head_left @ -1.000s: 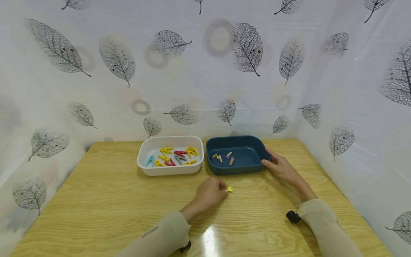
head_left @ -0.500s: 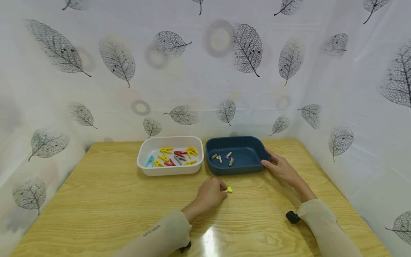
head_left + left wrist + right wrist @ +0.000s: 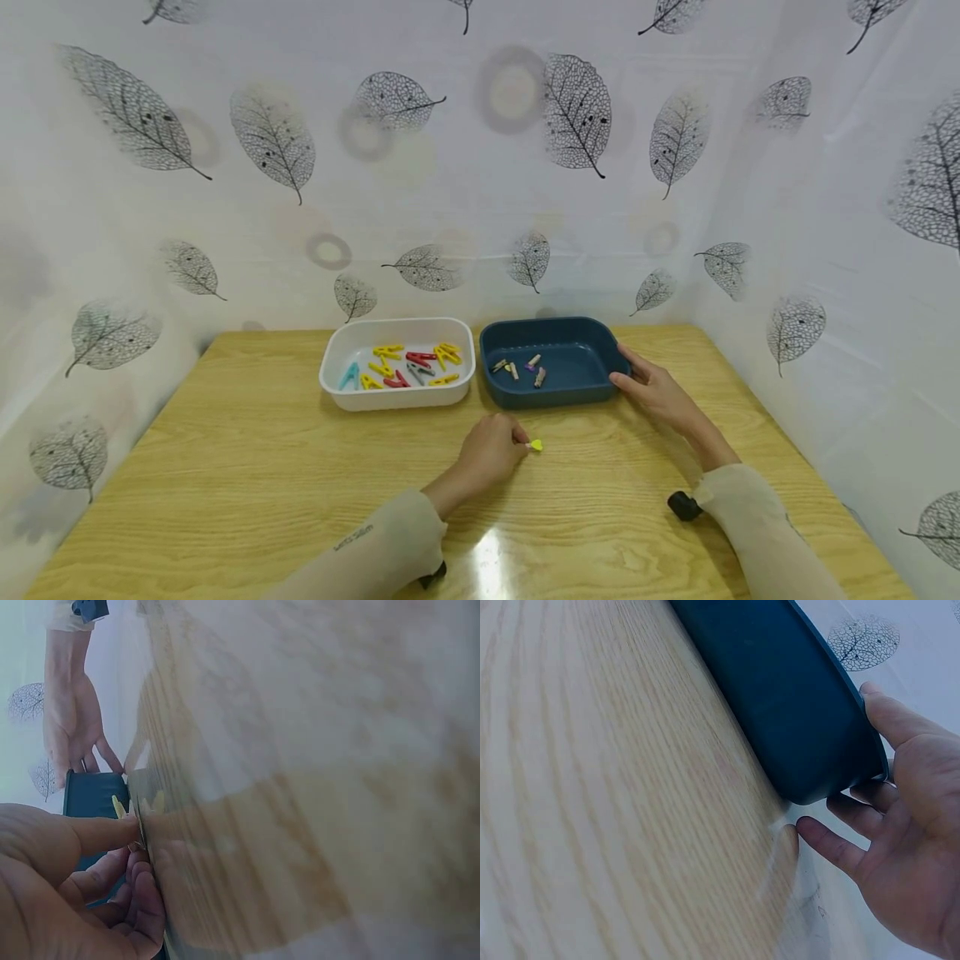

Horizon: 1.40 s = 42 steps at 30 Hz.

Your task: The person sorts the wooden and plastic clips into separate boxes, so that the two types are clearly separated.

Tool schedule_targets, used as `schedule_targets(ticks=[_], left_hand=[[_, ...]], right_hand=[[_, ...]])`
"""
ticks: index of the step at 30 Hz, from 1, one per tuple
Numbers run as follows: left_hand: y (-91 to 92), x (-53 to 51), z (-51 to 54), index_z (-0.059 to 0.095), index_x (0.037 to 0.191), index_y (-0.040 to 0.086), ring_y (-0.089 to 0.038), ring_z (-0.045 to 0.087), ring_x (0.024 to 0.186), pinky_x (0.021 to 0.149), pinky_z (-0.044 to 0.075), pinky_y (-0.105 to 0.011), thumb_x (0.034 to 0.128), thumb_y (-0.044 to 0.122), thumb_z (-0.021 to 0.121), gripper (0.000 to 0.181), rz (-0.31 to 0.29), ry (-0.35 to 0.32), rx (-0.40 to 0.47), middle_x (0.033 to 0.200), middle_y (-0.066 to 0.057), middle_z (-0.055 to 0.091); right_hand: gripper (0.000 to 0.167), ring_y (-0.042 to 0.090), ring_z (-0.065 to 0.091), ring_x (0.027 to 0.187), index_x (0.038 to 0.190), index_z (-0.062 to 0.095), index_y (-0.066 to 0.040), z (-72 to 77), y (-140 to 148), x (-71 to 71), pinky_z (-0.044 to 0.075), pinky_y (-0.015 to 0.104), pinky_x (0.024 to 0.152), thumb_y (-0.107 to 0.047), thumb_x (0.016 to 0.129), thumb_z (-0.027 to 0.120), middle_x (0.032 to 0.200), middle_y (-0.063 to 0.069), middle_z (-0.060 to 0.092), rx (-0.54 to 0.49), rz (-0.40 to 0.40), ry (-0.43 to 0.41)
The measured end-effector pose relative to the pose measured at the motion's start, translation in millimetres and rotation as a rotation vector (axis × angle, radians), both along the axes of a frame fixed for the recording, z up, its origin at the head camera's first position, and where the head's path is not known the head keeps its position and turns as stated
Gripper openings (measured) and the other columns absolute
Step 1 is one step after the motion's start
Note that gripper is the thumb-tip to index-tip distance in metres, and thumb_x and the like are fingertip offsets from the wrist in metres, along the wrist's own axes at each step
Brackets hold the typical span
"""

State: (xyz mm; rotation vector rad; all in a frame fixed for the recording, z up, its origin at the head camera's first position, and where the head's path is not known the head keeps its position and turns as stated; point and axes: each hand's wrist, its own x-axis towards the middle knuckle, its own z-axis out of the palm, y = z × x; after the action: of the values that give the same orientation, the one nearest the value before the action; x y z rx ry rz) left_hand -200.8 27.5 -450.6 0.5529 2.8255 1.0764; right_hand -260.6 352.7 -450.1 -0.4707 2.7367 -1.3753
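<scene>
My left hand [image 3: 491,454] pinches a small wooden craft clip with a yellow heart [image 3: 536,446] between thumb and fingertips, just above or at the table; most of the clip's body is hidden by the fingers. In the left wrist view the yellow part [image 3: 118,807] pokes out past the fingertips. With thumb and fingers spread around its right end, my right hand [image 3: 660,396] holds the dark blue tray [image 3: 551,396]. The thumb lies at the rim in the right wrist view. Several small wooden clips [image 3: 540,377] lie in the tray's left part.
Left of the blue tray stands a white tray [image 3: 401,400] with several yellow, red, grey and light blue plastic clothes pegs [image 3: 381,368]. Both trays sit towards the back of the wooden table [image 3: 247,467]. A leaf-patterned curtain [image 3: 465,192] hangs behind and at the sides.
The yellow heart has turned and dipped slightly in my left fingers, now seen at a narrower angle. My right hand and both trays have stayed in place.
</scene>
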Motion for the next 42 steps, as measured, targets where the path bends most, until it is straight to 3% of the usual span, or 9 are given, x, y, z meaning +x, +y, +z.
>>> schedule_targets(ticks=[12, 18, 24, 29, 42], left_hand=[[-2.6, 1.3, 1.5, 0.08, 0.081, 0.017, -0.016, 0.067, 0.083, 0.072, 0.056, -0.038, 0.0872, 0.015, 0.082, 0.007, 0.024, -0.033, 0.014, 0.083, 0.007, 0.073], [-6.6, 0.5, 2.8, 0.082, 0.087, 0.017, -0.014, 0.066, 0.084, 0.073, 0.054, -0.037, 0.0877, 0.019, 0.08, 0.002, 0.035, -0.048, 0.04, 0.086, 0.009, 0.074], [-10.9, -1.9, 9.8, 0.081, 0.092, 0.012, -0.011, 0.064, 0.082, 0.075, 0.055, -0.033, 0.0914, 0.015, 0.078, 0.004, 0.033, -0.055, 0.082, 0.087, 0.007, 0.073], [-13.5, -4.9, 16.6, 0.079, 0.093, 0.007, -0.009, 0.059, 0.076, 0.07, 0.054, -0.028, 0.0928, 0.011, 0.078, 0.004, 0.005, -0.06, 0.167, 0.084, 0.003, 0.071], [-20.6, -12.6, 31.4, 0.075, 0.094, 0.003, -0.01, 0.059, 0.076, 0.07, 0.054, -0.026, 0.0926, 0.008, 0.073, 0.006, 0.009, -0.001, 0.286, 0.086, -0.001, 0.071]], right_hand=[[0.074, 0.048, 0.015, 0.153, 0.166, 0.014, -0.007, -0.1, 0.4, -0.8, 0.023, 0.062, 0.12, -0.03, 0.11, 0.055, 0.17, 0.022, 0.01, -0.009, 0.002, -0.012], [0.073, 0.048, 0.016, 0.153, 0.166, 0.014, -0.006, 0.5, 0.7, -0.1, 0.023, 0.063, 0.119, -0.03, 0.11, 0.055, 0.17, 0.022, 0.01, -0.006, 0.001, -0.009], [0.073, 0.048, 0.017, 0.152, 0.166, 0.015, -0.006, 1.4, -0.7, -0.1, 0.025, 0.063, 0.118, -0.03, 0.11, 0.055, 0.17, 0.023, 0.011, -0.01, -0.003, -0.012], [0.073, 0.047, 0.017, 0.152, 0.166, 0.015, -0.006, 2.0, -1.2, 0.3, 0.025, 0.06, 0.118, -0.029, 0.109, 0.055, 0.17, 0.023, 0.011, -0.014, -0.005, -0.018], [0.074, 0.046, 0.016, 0.153, 0.166, 0.014, -0.007, 1.5, -0.3, -0.5, 0.024, 0.061, 0.118, -0.03, 0.11, 0.055, 0.17, 0.022, 0.01, -0.011, 0.001, -0.019]])
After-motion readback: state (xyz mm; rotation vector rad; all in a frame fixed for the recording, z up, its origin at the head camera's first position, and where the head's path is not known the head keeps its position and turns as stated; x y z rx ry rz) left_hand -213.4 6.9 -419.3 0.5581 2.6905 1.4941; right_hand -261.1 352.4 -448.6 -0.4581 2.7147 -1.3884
